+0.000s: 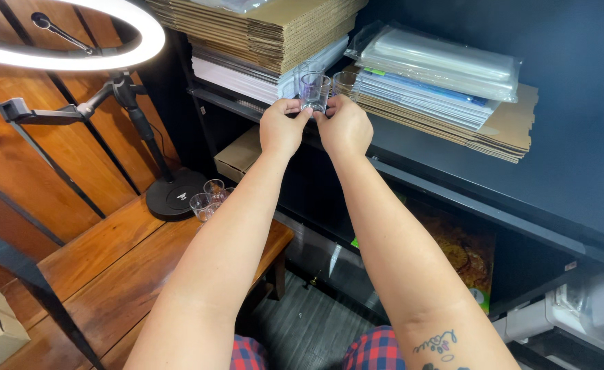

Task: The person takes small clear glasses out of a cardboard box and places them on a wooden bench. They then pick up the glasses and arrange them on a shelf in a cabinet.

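**Hands steady a clear cup at the shelf edge**

Cup (314, 91), small, clear plastic and upright, stands at the upper middle of the frame on the front edge of a dark shelf (494, 185). Its mouth faces up and its long axis runs vertically, with no lean that shows. The left hand (281, 127) and the right hand (345, 127) meet at its base from either side, fingertips pressed together on the lower wall, so both hands are clamped on the one cup. By the look of it, the step in hand is a two-handed hold at the shelf edge; whether the cup rests on the shelf or hangs just above cannot be told. Any next move calls for a level, light grip, since the thin wall would flex and the cup would tip easily.

Just right of it stands a second clear cup (346, 83), touching or nearly so. Behind both lie a stack of flat cardboard (274, 27) and, to the right, wrapped sheets in clear plastic (446, 62). At lower left, more clear cups (208, 197) cluster on a wooden table (96, 274), beside the round base of a ring light (76, 41).
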